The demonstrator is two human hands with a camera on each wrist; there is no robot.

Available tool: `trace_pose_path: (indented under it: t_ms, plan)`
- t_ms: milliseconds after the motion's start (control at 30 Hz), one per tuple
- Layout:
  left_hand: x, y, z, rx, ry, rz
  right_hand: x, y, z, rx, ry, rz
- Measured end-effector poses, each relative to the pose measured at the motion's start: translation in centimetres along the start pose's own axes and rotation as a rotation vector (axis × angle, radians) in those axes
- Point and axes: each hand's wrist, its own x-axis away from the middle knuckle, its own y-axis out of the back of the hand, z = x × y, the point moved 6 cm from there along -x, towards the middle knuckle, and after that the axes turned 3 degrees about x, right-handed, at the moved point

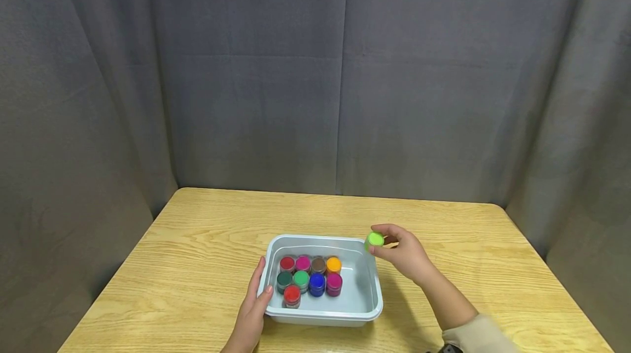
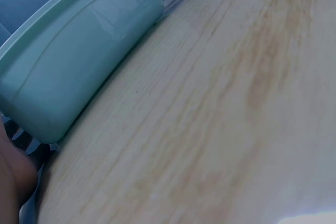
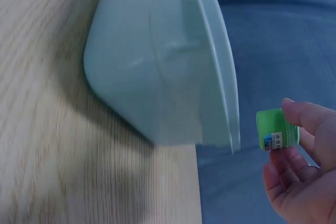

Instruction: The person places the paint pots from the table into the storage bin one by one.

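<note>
My right hand [image 1: 405, 253] pinches a small lime-green paint jar [image 1: 376, 239] between thumb and fingers, above the back right corner of a pale blue plastic basin [image 1: 345, 316]. A printed label shows on that jar [image 3: 270, 129] in the right wrist view. At the basin's left side my left hand [image 1: 251, 309] grips the rim, its thumb over the edge and its fingers along the outer wall. Inside stand several paint jars in rows, among them an orange jar [image 1: 333, 264], a blue jar [image 1: 317, 284] and a red jar [image 1: 292, 295] in front.
The basin stands on a wood-grain table [image 1: 197, 265], near its front edge. Grey curtains [image 1: 256, 79] hang behind the table and on both sides. Within the basin, bare floor [image 1: 357, 287] shows to the right of the jars.
</note>
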Motion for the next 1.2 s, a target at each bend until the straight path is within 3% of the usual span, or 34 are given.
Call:
trace_pose_path:
  t_ms: [667, 900, 1200]
  plan:
    - [-0.1, -0.1, -0.3, 0.005, -0.005, 0.0, 0.6, -5.9, 3.6, -0.031, 0.066, 0.181]
    - [-0.1, -0.1, -0.3, 0.005, -0.012, -0.003, 0.8, -8.2, 4.2, -0.042, 0.133, 0.254]
    - [0.1, -0.2, -0.4, 0.027, -0.033, 0.008, 1.4, -10.9, 4.3, -0.022, 0.155, 0.341]
